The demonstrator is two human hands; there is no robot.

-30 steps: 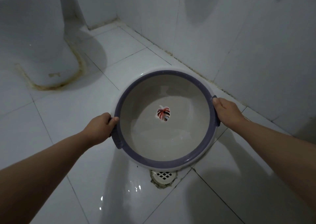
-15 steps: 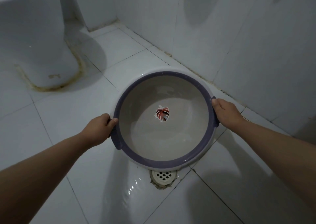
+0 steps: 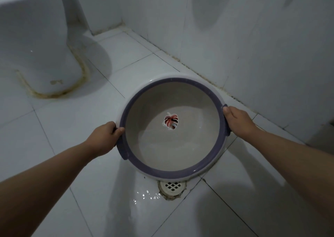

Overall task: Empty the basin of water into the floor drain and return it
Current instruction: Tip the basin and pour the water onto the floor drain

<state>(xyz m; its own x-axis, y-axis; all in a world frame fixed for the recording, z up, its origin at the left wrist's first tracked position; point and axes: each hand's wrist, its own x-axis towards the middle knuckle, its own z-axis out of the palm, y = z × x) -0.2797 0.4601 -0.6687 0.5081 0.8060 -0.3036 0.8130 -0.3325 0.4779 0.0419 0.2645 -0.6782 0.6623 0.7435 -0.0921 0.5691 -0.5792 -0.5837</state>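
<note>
Basin (image 3: pixel 173 146) held level above floor, far of drain (image 3: pixel 172 185); left hand (image 3: pixel 104 137) and right hand (image 3: pixel 238 123) fingers closed on rim handles. Shallow water inside, wet floor near drain: pouring apparently unfinished, return pending.

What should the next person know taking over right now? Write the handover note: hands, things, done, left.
Left hand: closed on the basin's left rim handle.
Right hand: closed on the right rim handle.
Basin: held about level over the tiled floor, its near edge above the floor drain. Water inside reaches part way up the walls; leaf sticker shows at the bottom.
Floor: wet sheen beside the drain; toilet off to the left.
Done: basin carried to the drain.
Left: tip the near edge down so the water runs into the drain, then take the basin back.
</note>
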